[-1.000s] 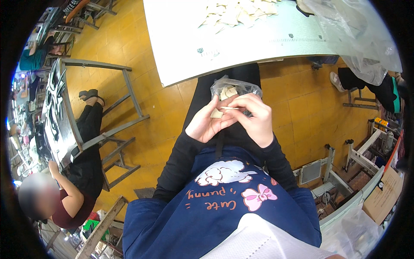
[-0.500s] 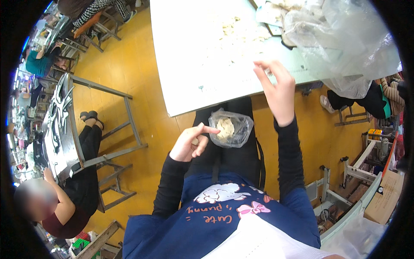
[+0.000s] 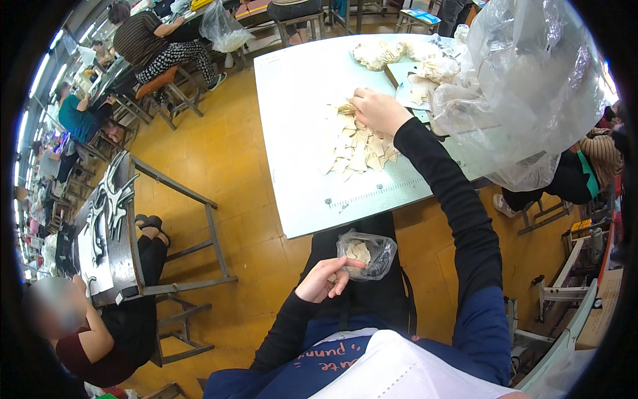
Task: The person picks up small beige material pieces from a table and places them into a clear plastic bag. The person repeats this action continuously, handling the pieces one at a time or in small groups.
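1. Table (image 3: 292, 133): big translucent bag (image 3: 525, 106) at its right could slump onto its cream cut-piece pile (image 3: 359, 149) if snagged.
2. Small clear bag (image 3: 383, 258), on lap (image 3: 375, 299) off table's near edge: could tip if lap shifts.
3. Right hand (image 3: 377, 112), over table: fingers narrow, at pile; grip can't tell.
4. Left hand (image 3: 324, 279), off near edge: index out at small bag, rest curled; holding unclear.

The pieces (image 3: 359, 147) are cream, the floor (image 3: 219, 136) mustard, the patterned trousers (image 3: 171, 74) black-and-white
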A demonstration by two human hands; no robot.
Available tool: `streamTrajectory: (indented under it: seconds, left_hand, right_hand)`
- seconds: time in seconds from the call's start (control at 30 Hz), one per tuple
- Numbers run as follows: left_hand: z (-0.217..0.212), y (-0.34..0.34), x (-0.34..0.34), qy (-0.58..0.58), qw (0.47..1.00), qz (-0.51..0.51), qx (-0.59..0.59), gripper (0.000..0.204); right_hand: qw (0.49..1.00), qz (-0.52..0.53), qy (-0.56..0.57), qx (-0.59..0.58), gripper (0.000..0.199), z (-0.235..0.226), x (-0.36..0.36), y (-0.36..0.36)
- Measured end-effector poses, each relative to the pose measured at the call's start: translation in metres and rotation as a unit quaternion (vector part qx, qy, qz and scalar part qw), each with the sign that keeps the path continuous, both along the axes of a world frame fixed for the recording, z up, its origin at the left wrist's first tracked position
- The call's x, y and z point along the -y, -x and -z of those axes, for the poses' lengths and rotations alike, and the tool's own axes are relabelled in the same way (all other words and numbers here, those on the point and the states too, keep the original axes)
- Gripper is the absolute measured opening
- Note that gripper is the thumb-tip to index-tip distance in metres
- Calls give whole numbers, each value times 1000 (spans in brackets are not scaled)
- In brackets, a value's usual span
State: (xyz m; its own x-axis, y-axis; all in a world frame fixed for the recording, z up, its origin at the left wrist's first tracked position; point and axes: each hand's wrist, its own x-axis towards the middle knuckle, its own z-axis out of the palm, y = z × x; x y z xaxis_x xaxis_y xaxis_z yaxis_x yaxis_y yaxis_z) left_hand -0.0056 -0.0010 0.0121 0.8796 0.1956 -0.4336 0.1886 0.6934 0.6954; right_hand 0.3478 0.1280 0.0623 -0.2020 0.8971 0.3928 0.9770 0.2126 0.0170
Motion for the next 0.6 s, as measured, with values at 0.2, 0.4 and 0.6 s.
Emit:
streamTrajectory:
  seconds: [0.2, 0.4, 0.6]
  left_hand:
    - [-10, -9, -7, 5, 999, -20, 40, 46]
    - [-26, -21, -19, 79, 986, -116, 90, 44]
    - [-37, -44, -36, 249, 934, -175, 189, 55]
  right_hand:
    - [997, 35, 43, -51, 15, -9, 2, -6]
    - [951, 17, 51, -305, 25, -27, 29, -16]
    - [885, 109, 109, -440, 29, -36, 55, -7]
